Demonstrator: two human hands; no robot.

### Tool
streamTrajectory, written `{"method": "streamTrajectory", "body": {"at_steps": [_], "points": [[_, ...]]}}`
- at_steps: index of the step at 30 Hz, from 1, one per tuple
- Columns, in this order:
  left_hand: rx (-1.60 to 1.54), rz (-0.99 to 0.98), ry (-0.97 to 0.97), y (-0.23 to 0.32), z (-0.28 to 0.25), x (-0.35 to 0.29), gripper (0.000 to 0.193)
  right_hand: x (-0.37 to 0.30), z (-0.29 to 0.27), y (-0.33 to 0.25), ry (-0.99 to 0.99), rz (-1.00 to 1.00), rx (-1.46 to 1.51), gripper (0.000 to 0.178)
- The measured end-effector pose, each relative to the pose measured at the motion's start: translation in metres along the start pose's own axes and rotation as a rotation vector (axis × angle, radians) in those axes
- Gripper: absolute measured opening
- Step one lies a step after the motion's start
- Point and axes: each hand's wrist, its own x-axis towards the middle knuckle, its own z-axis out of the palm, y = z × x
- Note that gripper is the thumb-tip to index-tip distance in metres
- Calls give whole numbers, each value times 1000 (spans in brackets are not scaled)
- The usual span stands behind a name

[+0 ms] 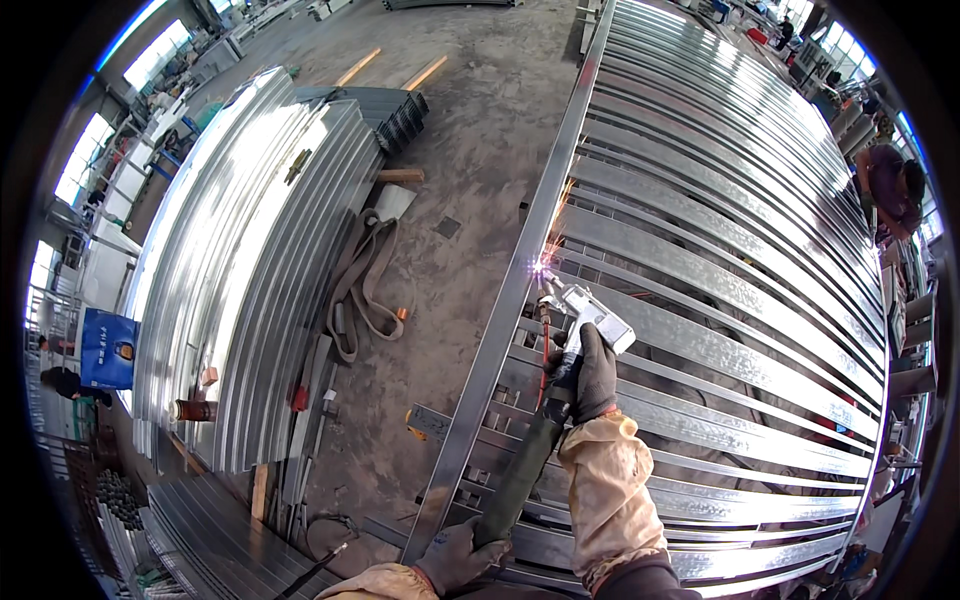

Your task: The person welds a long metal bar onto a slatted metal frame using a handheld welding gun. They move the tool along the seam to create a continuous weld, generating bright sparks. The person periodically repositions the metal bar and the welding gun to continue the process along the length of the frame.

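My gloved right hand (598, 375) is wrapped around the grip of a silver handheld welding gun (602, 312). The gun's nozzle meets a long metal side rail (562, 165), where a bright violet-white spot glows and orange sparks fly away up the rail. A thin red hose runs beside the nozzle. Lower down, my gloved left hand (458, 560) is closed around the thick green-sleeved cable (515, 480) that trails back from the gun. Right of the rail, many parallel shiny metal slats (700, 262) form a large frame, their ends reaching the rail.
A tall stack of ribbed metal profiles (270, 240) stands on the left, with a blue bag (108, 348) at its edge. Grey lifting straps (355, 280) lie on the concrete floor (440, 300) between stack and frame. At the far right, a person (893, 188) bends beside the frame.
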Motion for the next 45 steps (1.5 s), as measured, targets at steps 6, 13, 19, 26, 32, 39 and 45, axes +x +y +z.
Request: {"method": "streamTrajectory", "body": {"at_steps": [6,13,19,26,32,39,45], "points": [[14,23,2,-14,5,0,34,-3,-3,-2,-10,9,19,36],[89,16,42,3,2,-9,51,-1,-8,3,-10,-3,21,35],[105,-10,40,9,2,-13,49,-3,-11,5,4,30,38,34],[96,-16,37,9,4,-17,47,-4,-14,6,-17,42,41,36],[58,-15,59,-3,10,-18,46,-9,-10,5,5,37,28,39],[59,15,86,-15,13,-20,45,-13,-9,2,-10,83,23,39],[106,-28,63,0,11,-25,35,-10,-17,8,-31,64,26,41]]}}
